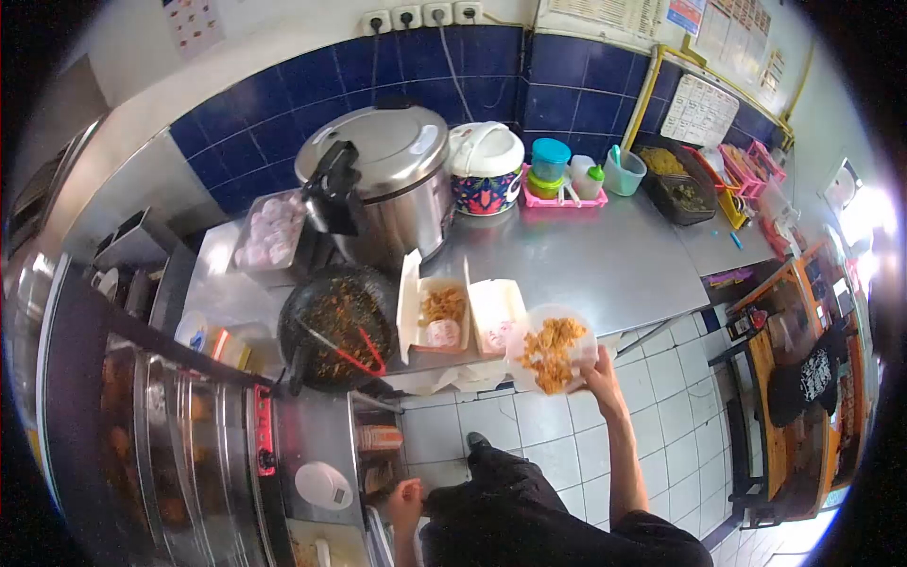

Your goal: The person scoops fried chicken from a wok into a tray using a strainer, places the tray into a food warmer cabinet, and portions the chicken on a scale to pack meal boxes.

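Observation:
My right hand (600, 381) grips the rim of a translucent white plastic bowl (590, 352), fingers curled round its edge. Golden-brown fried pieces (554, 354) lie in the bowl, which is held at the counter's front edge. Just left of it stands an open white takeaway box (498, 307) with a round wrapped white packet inside. A second open box (409, 307) beside that one contains fried pieces (443, 303) and a wrapped packet (442, 333). Low near my body, my left hand (406, 501) is loosely closed, and nothing shows in it.
A dark wok (321, 293) with red-handled tongs (368, 354) sits left of the boxes. Behind are a large steel cooker (397, 213) and a flowered rice cooker (487, 180). A tray of wrapped packets (271, 231), a white scale (323, 485) and a glass display cabinet (179, 454) are left.

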